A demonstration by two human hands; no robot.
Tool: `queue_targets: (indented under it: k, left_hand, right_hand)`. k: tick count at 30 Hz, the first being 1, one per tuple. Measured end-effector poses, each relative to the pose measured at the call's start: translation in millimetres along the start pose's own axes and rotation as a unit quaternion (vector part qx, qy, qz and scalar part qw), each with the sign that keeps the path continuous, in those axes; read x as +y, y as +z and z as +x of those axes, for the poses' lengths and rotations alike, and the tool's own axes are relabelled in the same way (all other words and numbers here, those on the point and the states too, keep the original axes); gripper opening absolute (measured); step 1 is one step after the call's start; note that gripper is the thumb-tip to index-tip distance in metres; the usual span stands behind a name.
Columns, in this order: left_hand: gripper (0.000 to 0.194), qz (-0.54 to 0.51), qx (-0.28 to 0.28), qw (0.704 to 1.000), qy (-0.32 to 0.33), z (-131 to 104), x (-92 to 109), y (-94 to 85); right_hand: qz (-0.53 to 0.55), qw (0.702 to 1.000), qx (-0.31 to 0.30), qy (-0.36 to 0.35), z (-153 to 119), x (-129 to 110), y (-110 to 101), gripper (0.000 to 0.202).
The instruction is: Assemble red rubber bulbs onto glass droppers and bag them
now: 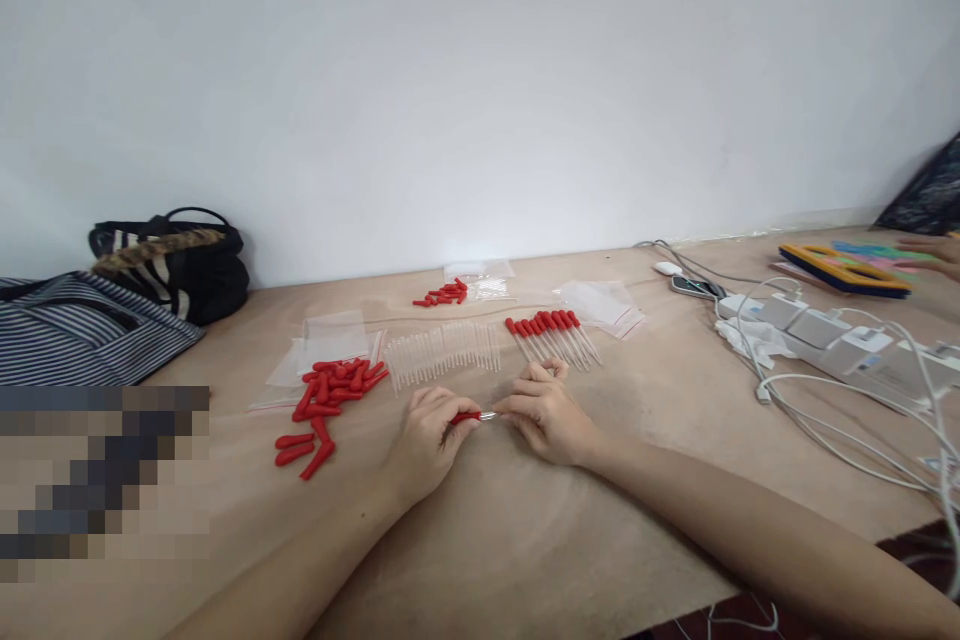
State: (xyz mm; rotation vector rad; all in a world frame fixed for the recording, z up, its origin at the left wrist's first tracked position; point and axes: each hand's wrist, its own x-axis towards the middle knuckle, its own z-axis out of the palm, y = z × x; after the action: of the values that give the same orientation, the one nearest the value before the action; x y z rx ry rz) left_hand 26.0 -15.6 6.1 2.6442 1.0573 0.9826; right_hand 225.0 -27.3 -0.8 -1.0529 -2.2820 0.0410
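Between thumb and fingers, my left hand [436, 428] pinches a red rubber bulb [468, 417]. My right hand [546, 412] grips a clear glass tube [487, 415], whose end meets the bulb's neck. A pile of loose red bulbs [339, 385] lies left of my hands. Clear tubes [444, 352] are laid side by side in a row beyond my left hand. Droppers with red bulbs on them [551, 325] lie in a row beyond my right hand. Farther back are a smaller group of red bulbs [442, 294] and thin clear pieces [492, 287].
Plastic bags [604, 305] lie near the droppers, others [330, 340] behind the pile. Chargers on a power strip [847, 345] with white cables [832, 395] occupy the right. Black [210, 265] and striped bags [82, 330] sit left. Another person's hand [937, 255] shows far right by a yellow frame [844, 272].
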Motion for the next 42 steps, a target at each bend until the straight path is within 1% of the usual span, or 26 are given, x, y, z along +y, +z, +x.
queue_targets:
  k: [6,11,15,20,29,34,37,39,42]
  left_hand:
    - [0.009,0.007,-0.012,1.0,0.006,0,0,1.1]
    - [0.011,0.02,-0.004,1.0,0.013,1,1,0.8]
    - [0.012,0.024,0.004,0.999,0.026,1,1,1.6]
    - [0.011,0.014,0.016,1.0,0.021,0,1,3.6]
    - [0.006,-0.023,0.008,0.999,-0.026,-2,6,5.3]
    - [0.005,-0.021,0.005,0.999,-0.043,-1,0,4.2]
    - [0.007,-0.013,0.006,0.999,-0.05,0,-4,1.8]
    - [0.007,-0.008,0.004,0.999,-0.036,0,-5,0.4]
    - [0.007,0.0,0.012,1.0,0.006,0,-4,-0.2]
  right_hand:
    - [-0.032,0.999,-0.003,-0.004,0,0,0,0.018]
    - [-0.067,0.998,0.006,0.001,-1,-6,0,0.018]
    - [-0.048,0.999,0.015,0.003,-1,-8,1,0.017]
    - [-0.004,0.999,0.031,0.002,-1,-7,3,0.017]
    - [0.035,0.999,0.029,-0.011,2,-8,5,0.019]
    - [0.036,0.999,0.032,-0.007,4,-1,1,0.014]
    - [0.02,0.999,0.034,-0.009,2,6,-2,0.014]
    - [0.01,0.999,0.031,-0.015,1,8,-3,0.016]
    - [0.003,0.999,0.032,-0.018,-1,8,-3,0.018]
